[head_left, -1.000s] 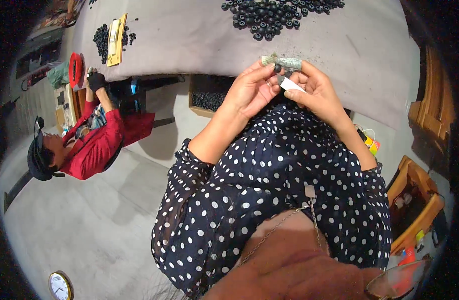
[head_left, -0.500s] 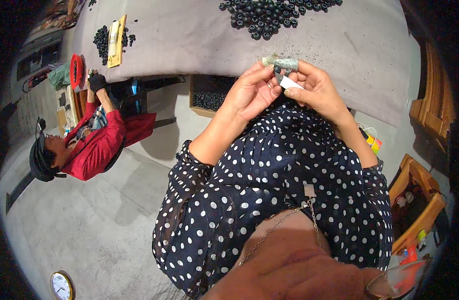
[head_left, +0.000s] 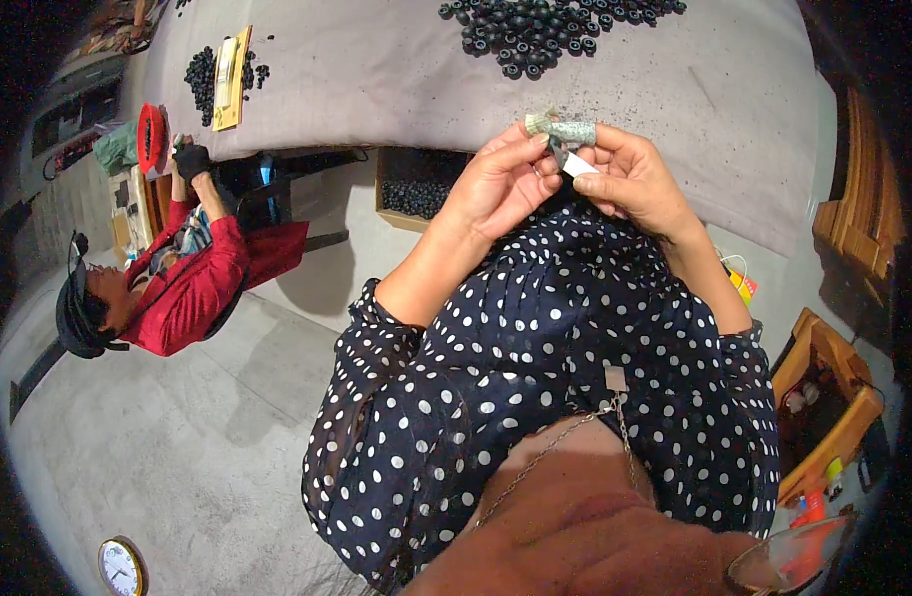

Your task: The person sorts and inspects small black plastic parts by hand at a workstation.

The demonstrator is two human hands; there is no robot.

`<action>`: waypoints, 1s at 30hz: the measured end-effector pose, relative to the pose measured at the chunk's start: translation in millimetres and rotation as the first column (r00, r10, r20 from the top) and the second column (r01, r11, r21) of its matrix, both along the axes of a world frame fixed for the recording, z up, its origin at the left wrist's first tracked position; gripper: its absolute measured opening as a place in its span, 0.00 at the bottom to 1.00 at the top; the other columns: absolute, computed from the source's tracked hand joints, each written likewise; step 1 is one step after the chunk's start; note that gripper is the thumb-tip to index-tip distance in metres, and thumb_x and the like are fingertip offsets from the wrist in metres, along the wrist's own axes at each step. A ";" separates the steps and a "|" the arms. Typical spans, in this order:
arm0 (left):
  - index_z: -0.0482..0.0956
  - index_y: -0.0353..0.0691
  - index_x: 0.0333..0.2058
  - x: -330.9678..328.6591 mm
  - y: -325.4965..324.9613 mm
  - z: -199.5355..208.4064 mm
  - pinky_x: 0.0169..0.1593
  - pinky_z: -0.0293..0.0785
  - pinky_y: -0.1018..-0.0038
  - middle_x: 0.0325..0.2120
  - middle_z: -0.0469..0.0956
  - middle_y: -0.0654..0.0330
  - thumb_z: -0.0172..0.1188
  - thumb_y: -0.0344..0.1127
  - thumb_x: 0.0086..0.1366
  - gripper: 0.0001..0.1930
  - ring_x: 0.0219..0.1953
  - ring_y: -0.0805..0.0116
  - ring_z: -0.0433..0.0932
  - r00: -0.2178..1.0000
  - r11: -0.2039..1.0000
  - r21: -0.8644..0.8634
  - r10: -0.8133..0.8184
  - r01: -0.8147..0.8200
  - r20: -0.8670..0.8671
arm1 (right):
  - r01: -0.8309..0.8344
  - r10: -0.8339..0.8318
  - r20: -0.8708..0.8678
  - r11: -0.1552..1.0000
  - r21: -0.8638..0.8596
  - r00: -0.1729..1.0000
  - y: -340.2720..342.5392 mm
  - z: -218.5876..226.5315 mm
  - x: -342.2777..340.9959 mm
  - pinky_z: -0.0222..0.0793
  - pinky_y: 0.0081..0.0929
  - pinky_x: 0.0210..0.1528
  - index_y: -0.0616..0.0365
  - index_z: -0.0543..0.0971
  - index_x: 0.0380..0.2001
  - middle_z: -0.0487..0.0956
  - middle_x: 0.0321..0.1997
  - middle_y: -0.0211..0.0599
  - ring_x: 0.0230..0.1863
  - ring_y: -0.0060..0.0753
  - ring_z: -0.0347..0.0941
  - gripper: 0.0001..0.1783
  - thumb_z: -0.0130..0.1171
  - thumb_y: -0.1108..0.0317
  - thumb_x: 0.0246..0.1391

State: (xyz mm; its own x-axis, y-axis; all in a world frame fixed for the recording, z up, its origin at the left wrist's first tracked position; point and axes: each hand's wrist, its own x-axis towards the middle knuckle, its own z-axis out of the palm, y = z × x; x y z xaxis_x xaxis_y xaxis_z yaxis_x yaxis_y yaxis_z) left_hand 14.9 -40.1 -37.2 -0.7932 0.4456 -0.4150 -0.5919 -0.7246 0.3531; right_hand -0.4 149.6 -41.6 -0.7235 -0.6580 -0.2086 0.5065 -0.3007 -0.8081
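Close together at the table's near edge, both hands work on a tiny item. My left hand is closed in a pinch at the fingertips, on a small black piece largely hidden by the fingers. A pale green wrap covers its index fingertip. My right hand is closed around a small tool with a flat white handle and a dark, narrow end, perhaps a blade, directed at the left fingertips. A speckled grey-green wrap covers the right index finger. Beyond the hands, many round black parts with centre holes lie piled on the cloth.
A grey cloth covers the table. Below its edge sits a box of small black parts. At left, another person in red works near a red bowl. A yellow board lies among small black pieces. A wooden chair stands right.
The white-handled tool has shifted slightly right and turned a little between the fingers. Black bits seen between the fingertips earlier are now more hidden. Both hands stay nearly in place.
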 end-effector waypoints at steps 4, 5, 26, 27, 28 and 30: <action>0.71 0.36 0.46 0.8 2.2 -1.5 0.36 0.73 0.78 0.33 0.75 0.62 0.51 0.28 0.63 0.12 0.30 0.76 0.73 1.000 0.996 -0.087 0.018 -0.018 0.000 | 0.000 0.000 0.025 1.000 0.015 1.000 0.4 -3.0 0.1 0.51 0.06 0.14 0.61 0.73 0.48 0.74 0.26 0.21 0.16 0.06 0.60 0.21 0.60 0.67 0.51; 0.71 0.36 0.46 1.4 2.3 -2.2 0.36 0.73 0.78 0.33 0.75 0.62 0.52 0.27 0.63 0.12 0.29 0.76 0.73 1.000 0.994 -0.102 0.031 -0.031 -0.004 | 0.007 -0.007 0.028 1.000 0.017 1.000 -0.2 -3.9 0.1 0.49 0.06 0.13 0.61 0.74 0.47 0.74 0.25 0.21 0.15 0.06 0.59 0.20 0.60 0.67 0.51; 0.68 0.35 0.50 0.3 5.5 -3.5 0.37 0.73 0.77 0.34 0.74 0.62 0.51 0.29 0.64 0.15 0.29 0.76 0.72 0.998 0.998 0.031 0.060 -0.060 0.016 | 0.025 -0.025 -0.009 0.999 0.034 1.000 2.3 1.5 1.0 0.52 0.06 0.15 0.61 0.72 0.47 0.74 0.25 0.21 0.17 0.05 0.60 0.20 0.60 0.67 0.51; 0.68 0.35 0.50 0.2 5.6 -3.5 0.37 0.73 0.77 0.34 0.74 0.62 0.51 0.29 0.64 0.15 0.29 0.76 0.72 0.998 0.998 0.030 0.059 -0.060 0.016 | 0.026 -0.026 -0.010 0.999 0.033 1.000 1.5 1.6 1.0 0.52 0.06 0.15 0.61 0.72 0.47 0.74 0.25 0.21 0.17 0.05 0.60 0.20 0.60 0.67 0.51; 0.68 0.35 0.50 0.3 5.7 -3.9 0.37 0.73 0.77 0.34 0.74 0.62 0.51 0.29 0.64 0.15 0.29 0.77 0.72 0.998 0.998 0.021 0.060 -0.060 0.004 | 0.031 -0.030 -0.037 0.998 0.047 0.999 0.6 1.3 1.0 0.52 0.07 0.15 0.61 0.72 0.47 0.73 0.24 0.21 0.17 0.06 0.60 0.20 0.60 0.67 0.51; 0.68 0.35 0.50 0.7 6.5 -4.8 0.37 0.73 0.78 0.34 0.75 0.63 0.51 0.29 0.64 0.16 0.29 0.77 0.72 0.998 0.998 0.013 0.059 -0.059 -0.008 | 0.039 -0.035 -0.063 0.997 0.062 0.997 -0.5 0.8 1.8 0.52 0.07 0.15 0.60 0.71 0.47 0.73 0.24 0.21 0.17 0.06 0.60 0.20 0.61 0.67 0.51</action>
